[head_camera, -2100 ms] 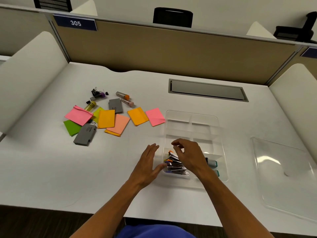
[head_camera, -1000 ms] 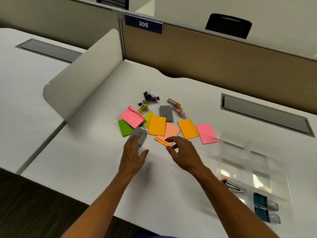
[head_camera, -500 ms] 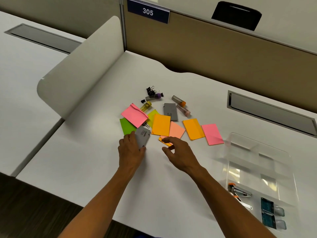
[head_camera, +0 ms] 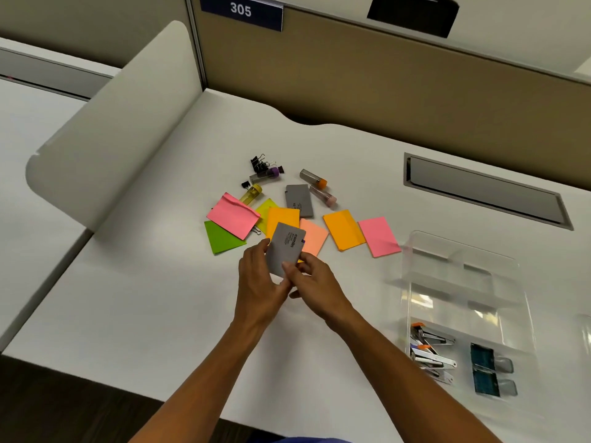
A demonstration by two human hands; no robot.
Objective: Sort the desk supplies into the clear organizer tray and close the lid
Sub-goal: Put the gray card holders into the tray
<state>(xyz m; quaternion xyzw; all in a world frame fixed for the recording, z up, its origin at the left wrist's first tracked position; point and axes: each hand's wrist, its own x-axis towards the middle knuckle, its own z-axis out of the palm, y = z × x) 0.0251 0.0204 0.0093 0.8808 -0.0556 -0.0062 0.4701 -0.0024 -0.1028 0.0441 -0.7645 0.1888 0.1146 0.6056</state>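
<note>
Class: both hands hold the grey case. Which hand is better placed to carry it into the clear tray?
Probably the right hand: it grips the grey case and is nearer the clear tray.

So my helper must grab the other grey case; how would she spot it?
Start at the sticky-note pile mid-desk, left of the clear tray. At its far edge a flat grey case lies on the desk, beside the pink-capped tube. Its twin is in both hands.

My two forearms are bare all the way down, no sleeves, no watch, no rings or bands on my left hand [head_camera: 260, 290] or my right hand [head_camera: 315, 290]. Only clothing showing is a sliver of blue fabric [head_camera: 307, 439] at the very bottom edge, between my arms.
</note>
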